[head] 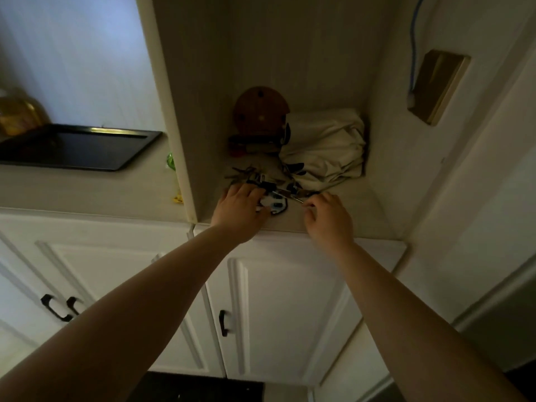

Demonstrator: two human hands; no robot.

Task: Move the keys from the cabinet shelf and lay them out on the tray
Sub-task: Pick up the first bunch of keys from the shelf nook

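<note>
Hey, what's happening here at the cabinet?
A person has both hands in the open cabinet shelf, gathering keys. The left hand rests on a bunch of keys; the right hand pinches something thin and metallic. The black tray sits on the counter to the left, with no keys visible on it.

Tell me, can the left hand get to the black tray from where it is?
Probably not straight across. The left hand is inside the cabinet nook on the keys, and the nook's side wall stands between it and the black tray. It would likely need to pull out and go around.
</note>
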